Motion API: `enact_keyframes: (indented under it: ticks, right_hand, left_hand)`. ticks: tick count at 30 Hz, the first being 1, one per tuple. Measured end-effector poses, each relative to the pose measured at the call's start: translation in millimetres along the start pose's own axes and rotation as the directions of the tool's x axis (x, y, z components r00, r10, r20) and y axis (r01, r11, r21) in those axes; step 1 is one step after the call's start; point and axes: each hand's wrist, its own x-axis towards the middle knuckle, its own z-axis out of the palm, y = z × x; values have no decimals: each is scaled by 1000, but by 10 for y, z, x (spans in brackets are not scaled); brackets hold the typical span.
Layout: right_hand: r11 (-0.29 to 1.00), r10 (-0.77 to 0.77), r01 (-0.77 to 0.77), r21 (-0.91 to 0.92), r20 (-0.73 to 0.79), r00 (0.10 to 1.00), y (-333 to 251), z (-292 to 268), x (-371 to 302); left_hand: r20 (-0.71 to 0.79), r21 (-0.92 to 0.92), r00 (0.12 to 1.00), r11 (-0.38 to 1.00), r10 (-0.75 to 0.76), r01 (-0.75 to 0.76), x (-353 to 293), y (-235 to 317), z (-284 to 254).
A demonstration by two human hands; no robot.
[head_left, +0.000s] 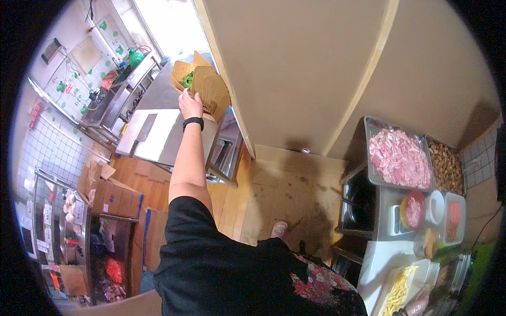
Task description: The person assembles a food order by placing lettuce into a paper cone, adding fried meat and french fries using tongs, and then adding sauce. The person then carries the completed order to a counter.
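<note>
My left hand [190, 104], a black band at its wrist, reaches far forward and is closed on the near edge of a stack of brown paper takeaway boxes [212, 90]. The stack's flaps stand up and spread apart. Green leaves [187, 79] show between the flaps. Below the boxes is a steel table [163, 87]; closer to me on it, a cleaver [143, 134] lies on a white cutting board [163, 126]. At the lower right rim, a pale pink shape by the yellow strips seems to be my right hand [419, 303]; its fingers cannot be made out.
Right of me, a counter holds a tray of raw sliced meat [399, 158], a tray of brown chopped food [447, 166], a bowl of meat [414, 209] and a tub of yellow strips [399, 290]. A tan partition [295, 73] rises ahead. Cardboard boxes [118, 197] and shelves stand left.
</note>
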Motion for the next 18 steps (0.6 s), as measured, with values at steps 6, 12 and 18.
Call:
enact_keyframes:
  ticks: [6, 12, 18]
  right_hand:
    - [794, 191, -301, 528, 253, 948, -232, 264, 112]
    - [415, 196, -355, 838, 299, 934, -399, 1092, 118]
    - [242, 208, -383, 891, 338, 918, -455, 1204, -37]
  left_hand:
    - [223, 93, 973, 995, -51, 31, 367, -429, 282]
    - [453, 73, 891, 997, -16, -20, 649, -675, 388]
    - [246, 26, 965, 995, 88, -98, 911, -585, 320]
